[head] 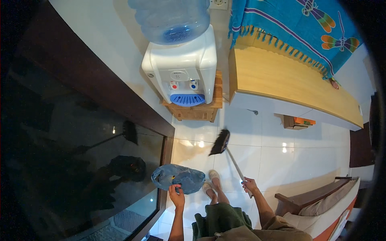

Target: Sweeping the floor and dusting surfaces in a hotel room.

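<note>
My left hand (177, 195) grips a bunched part of a blue translucent plastic bag (193, 178), which hangs beside the glass door and has some small items showing inside. My right hand (250, 186) is closed around the pale handle of a broom (221, 141). The broom's dark bristle head is raised and points away to the upper left, over or near the tiled floor (241, 162); whether it touches the tiles cannot be told. Both of my feet, in light shoes (214, 174), stand between the bag and the broom.
Ahead, a white water dispenser (181, 66) stands on a small wooden stand (196, 113). To its right are a wooden cabinet (271, 72) under a turquoise cloth (289, 21), a small dark clump (255, 112) and a cardboard box (292, 124). A dark-framed glass door (150, 150) is left, a cushioned wooden seat (313, 198) right.
</note>
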{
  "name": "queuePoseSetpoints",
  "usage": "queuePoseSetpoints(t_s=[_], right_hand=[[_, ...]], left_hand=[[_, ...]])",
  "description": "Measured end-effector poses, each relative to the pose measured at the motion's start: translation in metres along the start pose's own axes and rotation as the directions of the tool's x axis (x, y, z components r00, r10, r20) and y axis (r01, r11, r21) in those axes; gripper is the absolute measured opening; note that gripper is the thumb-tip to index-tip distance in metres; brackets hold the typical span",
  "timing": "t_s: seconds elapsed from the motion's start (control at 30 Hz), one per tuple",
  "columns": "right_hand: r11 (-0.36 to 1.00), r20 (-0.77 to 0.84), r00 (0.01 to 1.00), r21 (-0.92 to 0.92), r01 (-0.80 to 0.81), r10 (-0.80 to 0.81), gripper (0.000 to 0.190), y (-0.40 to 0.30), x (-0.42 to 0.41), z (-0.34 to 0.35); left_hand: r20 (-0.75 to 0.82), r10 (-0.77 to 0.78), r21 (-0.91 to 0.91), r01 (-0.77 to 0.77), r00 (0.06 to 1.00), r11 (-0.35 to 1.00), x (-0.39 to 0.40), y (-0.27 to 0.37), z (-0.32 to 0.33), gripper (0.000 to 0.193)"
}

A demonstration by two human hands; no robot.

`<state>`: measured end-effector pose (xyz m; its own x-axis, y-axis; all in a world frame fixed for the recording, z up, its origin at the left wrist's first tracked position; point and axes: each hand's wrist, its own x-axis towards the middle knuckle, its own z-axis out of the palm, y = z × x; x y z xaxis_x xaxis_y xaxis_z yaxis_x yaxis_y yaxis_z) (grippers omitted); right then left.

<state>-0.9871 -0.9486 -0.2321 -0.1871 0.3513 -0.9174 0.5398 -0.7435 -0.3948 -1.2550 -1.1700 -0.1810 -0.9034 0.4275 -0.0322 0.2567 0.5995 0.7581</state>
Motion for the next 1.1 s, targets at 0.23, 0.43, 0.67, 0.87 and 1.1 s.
queuePoseSetpoints(t_s=[0.23, 0.43, 0.67, 0.87, 1.1], right_hand=[[0.981, 0.023, 0.992, 0.149, 0.120, -0.125, 0.044, -0.042, -0.053, 0.056], [0.974, 0.219, 0.965, 0.205, 0.099, -0.144, 0.020, -0.037, 0.025, 0.050], [0.947, -0.053, 0.998, 0.318, 0.038, -0.022, 0.039, 0.004, 0.016, -0.013], [0.826, -0.130, 0.958, 0.486, 0.285, -0.254, 0.020, -0.087, 0.017, 0.007], [0.818, 0.073, 0.946, 0.527, 0.232, -0.315, 0.016, -0.144, 0.121, -0.017]], left_hand=[[0.045, 0.022, -0.004, -0.022, 0.999, 1.000, 0.006, -0.001, 0.017, 0.015], [0.185, 0.090, 0.062, -0.104, 0.979, 0.993, 0.027, 0.021, 0.046, 0.020], [0.251, 0.213, 0.078, -0.239, 0.944, 0.968, 0.074, 0.020, 0.086, 0.026], [0.327, 0.174, 0.326, -0.284, 0.929, 0.902, 0.117, 0.021, 0.125, 0.033], [0.348, 0.129, 0.316, -0.246, 0.929, 0.917, 0.184, 0.003, 0.191, 0.044]])
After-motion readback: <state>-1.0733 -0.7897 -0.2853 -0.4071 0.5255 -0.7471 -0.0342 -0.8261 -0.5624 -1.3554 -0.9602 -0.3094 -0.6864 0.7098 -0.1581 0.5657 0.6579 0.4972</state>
